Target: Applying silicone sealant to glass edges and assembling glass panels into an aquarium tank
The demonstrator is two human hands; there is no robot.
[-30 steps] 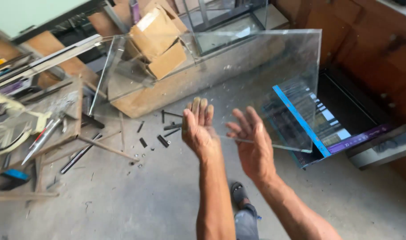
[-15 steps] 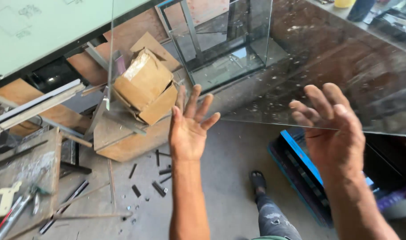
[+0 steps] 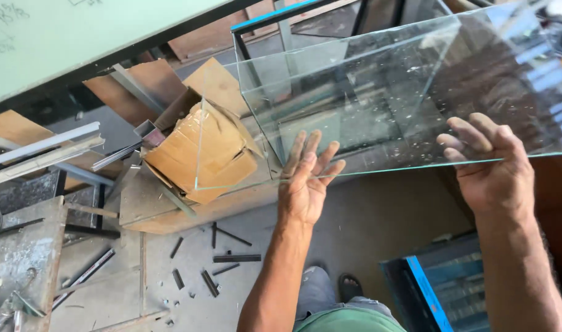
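The glass tank is up in the air, tilted, carried flat-palmed so no edge cuts in. The left hand props its lower edge, fingers spread against the pane; the right hand presses likewise, fingers apart. Below sit a cardboard box and the littered floor.

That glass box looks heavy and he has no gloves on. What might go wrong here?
Both bare hands, left hand and right hand, press flat against the glass tank rather than closing around it, so it might slip. The raw bottom edge runs across the fingers, so a cut seems possible. Metal offcuts lie on the floor by the foot; stepping on one might cause a stumble.
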